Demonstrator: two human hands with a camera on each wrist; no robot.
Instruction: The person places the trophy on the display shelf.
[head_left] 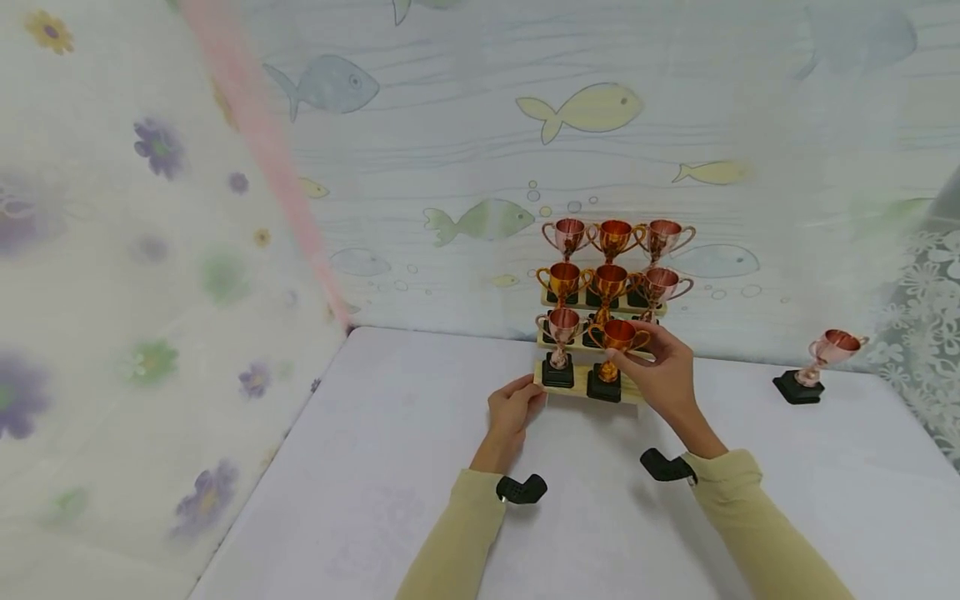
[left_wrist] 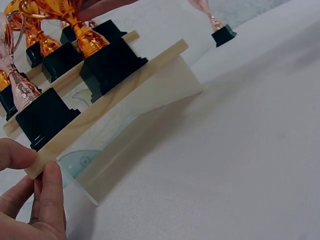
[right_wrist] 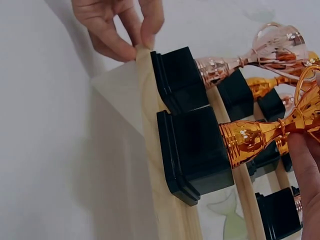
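A tiered stand with pale wooden steps (head_left: 632,393) bears rows of small trophy cups on black bases. My right hand (head_left: 666,371) holds a gold trophy (head_left: 619,335) by its cup and stem, thumb in front. In the right wrist view, that trophy's black base (right_wrist: 195,150) is on the lowest step, close beside a rose-gold trophy (right_wrist: 217,70). At the step's left end, my left hand (head_left: 512,412) pinches the wood between thumb and fingers, which the left wrist view shows near the strip's corner (left_wrist: 34,171).
One rose-gold trophy (head_left: 834,348) stands apart on the white-covered table (head_left: 420,433), toward the right. Behind the stand hangs a fish-print cloth (head_left: 465,150). A flower-print cloth (head_left: 135,275) borders the left side. Gold and rose-gold cups (head_left: 615,237) fill the upper steps.
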